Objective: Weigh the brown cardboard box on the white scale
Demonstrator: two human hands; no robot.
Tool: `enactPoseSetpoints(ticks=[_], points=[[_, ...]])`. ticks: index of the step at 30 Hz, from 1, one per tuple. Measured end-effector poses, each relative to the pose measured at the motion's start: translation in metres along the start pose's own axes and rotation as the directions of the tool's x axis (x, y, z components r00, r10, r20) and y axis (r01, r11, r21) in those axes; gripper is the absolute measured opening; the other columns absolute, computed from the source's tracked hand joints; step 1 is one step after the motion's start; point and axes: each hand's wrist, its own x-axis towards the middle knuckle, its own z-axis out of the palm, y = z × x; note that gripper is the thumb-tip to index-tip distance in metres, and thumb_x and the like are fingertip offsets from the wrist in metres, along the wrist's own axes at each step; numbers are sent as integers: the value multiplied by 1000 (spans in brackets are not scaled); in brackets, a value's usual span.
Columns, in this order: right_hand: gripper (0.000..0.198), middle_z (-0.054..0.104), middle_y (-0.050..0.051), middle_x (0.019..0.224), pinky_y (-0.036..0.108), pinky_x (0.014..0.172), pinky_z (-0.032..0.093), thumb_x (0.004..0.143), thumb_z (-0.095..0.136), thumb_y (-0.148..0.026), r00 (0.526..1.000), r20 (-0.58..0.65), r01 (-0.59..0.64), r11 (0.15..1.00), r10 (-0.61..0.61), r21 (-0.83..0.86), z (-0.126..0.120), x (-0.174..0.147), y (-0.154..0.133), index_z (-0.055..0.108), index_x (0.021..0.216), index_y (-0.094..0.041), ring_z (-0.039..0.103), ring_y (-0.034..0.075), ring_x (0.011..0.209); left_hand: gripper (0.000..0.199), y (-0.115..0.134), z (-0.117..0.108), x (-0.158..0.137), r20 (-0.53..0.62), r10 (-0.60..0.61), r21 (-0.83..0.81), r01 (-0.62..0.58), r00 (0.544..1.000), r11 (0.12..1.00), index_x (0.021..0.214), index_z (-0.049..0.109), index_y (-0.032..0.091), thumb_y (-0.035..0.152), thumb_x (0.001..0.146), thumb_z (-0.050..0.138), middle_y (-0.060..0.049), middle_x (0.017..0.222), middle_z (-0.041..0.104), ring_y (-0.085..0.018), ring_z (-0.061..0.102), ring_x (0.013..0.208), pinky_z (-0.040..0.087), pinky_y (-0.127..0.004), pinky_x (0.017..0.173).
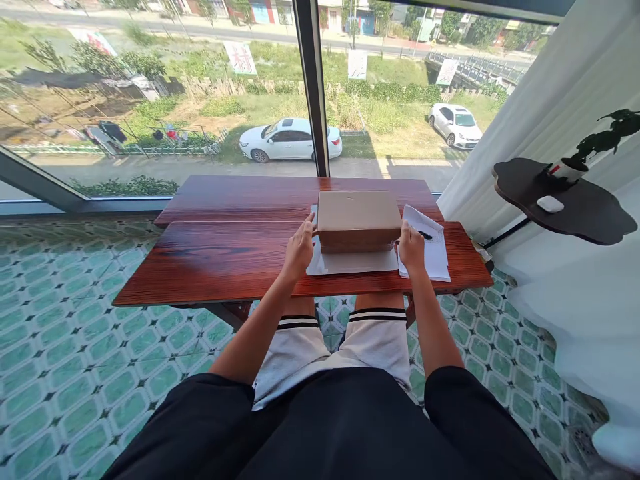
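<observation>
A brown cardboard box [359, 220] is held between my two hands in front of me, its flat lid facing up. My left hand [301, 247] is at the box's left side, fingers pointing forward along it. On the opposite side, my right hand [411, 248] grips the box near its right edge, its fingertips partly hidden. Under the box is a pale grey sheet [350, 264]; whether the box touches it I cannot tell. White papers [436, 252] lie beneath and beside my right hand, with a black pen [425, 235] on them.
The dark red wooden table [220, 253] stands against large windows. At the right, a dark wavy-edged side table [575, 207] carries a potted plant [567, 169] and a small white object [551, 204]. A white curtain [540, 113] hangs there. My legs are under the table's near edge.
</observation>
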Motion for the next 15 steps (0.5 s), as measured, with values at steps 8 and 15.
enactPoseSetpoints(ticks=[8, 15], points=[[61, 69, 14, 117, 40, 98, 50, 103, 19, -51, 905, -347, 274, 961, -245, 36, -15, -16, -4, 66, 121, -15, 63, 21, 110, 62, -19, -67, -15, -238, 26, -147, -62, 971, 987, 140, 53, 19, 55, 97, 27, -15, 131, 69, -19, 68, 119, 57, -35, 96], [35, 67, 6, 86, 34, 86, 47, 102, 33, -27, 789, -21, 612, 780, -614, 131, 19, -70, -67, 66, 91, -19, 60, 17, 88, 47, -2, -87, -58, -195, 259, -15, -267, 946, 963, 118, 66, 18, 48, 97, 37, -8, 109, 77, -18, 71, 106, 58, -36, 96]])
